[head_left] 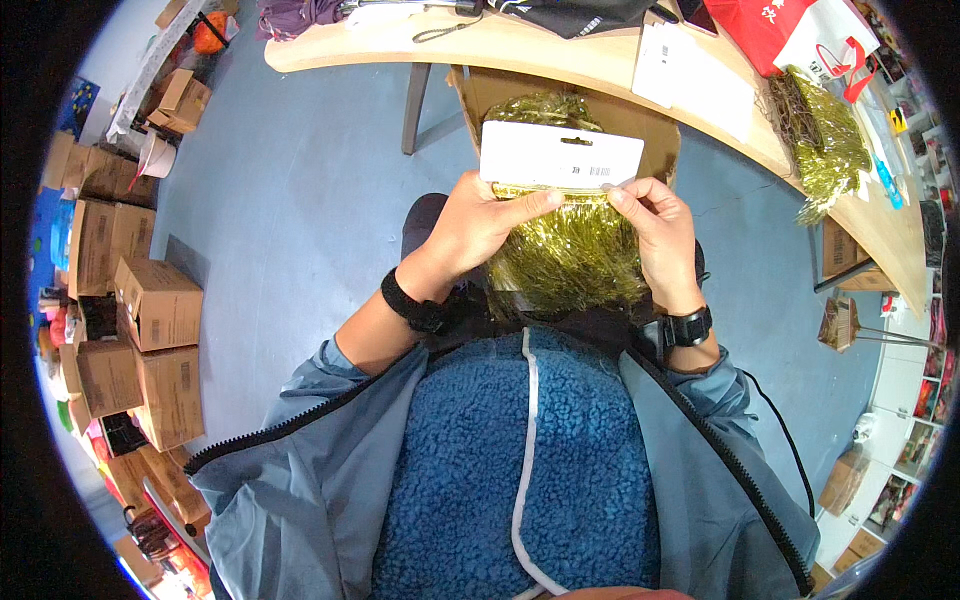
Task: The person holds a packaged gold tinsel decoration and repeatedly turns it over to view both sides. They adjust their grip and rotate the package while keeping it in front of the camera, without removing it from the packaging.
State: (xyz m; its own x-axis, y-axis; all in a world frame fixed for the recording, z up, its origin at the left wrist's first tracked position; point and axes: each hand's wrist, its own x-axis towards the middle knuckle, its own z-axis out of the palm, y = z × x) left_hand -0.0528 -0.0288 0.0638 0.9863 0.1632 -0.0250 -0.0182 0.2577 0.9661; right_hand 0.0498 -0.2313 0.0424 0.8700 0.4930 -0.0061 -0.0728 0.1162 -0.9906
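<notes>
A gold tinsel fringe (570, 259) hangs in front of me below a white header card (559, 159), which has a hanging slot and a printed code. My left hand (491, 217) grips the left end of the fringe's top band, thumb lying along it. At the band's right end, my right hand (656, 217) pinches the edge of the card between thumb and fingers. Behind the card, more gold tinsel (540, 107) shows in an open cardboard box (637, 120) on the floor. The fringe hides much of the box.
A curved wooden table (525, 45) spans the far side, bearing white cards (697, 82), another tinsel bunch (829, 142), a blue-handled tool (887, 184) and a red and white bag (787, 30). Cardboard boxes (161, 307) are stacked at left. A broom and dustpan (838, 324) stand at right.
</notes>
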